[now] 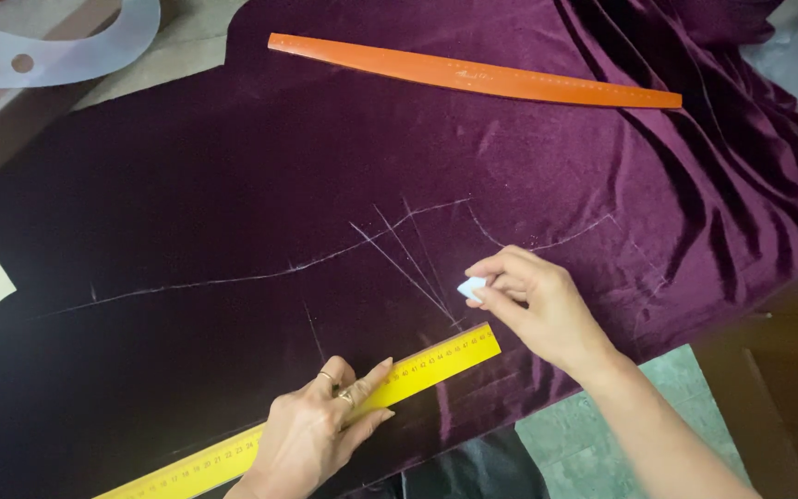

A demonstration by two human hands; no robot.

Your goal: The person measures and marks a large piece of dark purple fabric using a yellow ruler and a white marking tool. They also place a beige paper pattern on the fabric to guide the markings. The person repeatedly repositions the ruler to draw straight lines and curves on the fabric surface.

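Observation:
A dark purple velvet cloth (233,185) lies spread out, marked with thin white chalk lines (399,240). My left hand (320,425) presses flat on a yellow ruler (427,368) that runs diagonally across the near edge of the cloth. My right hand (538,305) pinches a small white piece of chalk (471,287) just above the cloth, a little beyond the ruler's far end and beside the crossing chalk lines.
An orange curved ruler (473,72) rests on the cloth at the far side. A clear plastic curve template (76,46) lies at the top left, off the cloth. Folds of cloth bunch at the right (722,185). A green surface (593,434) shows near my right forearm.

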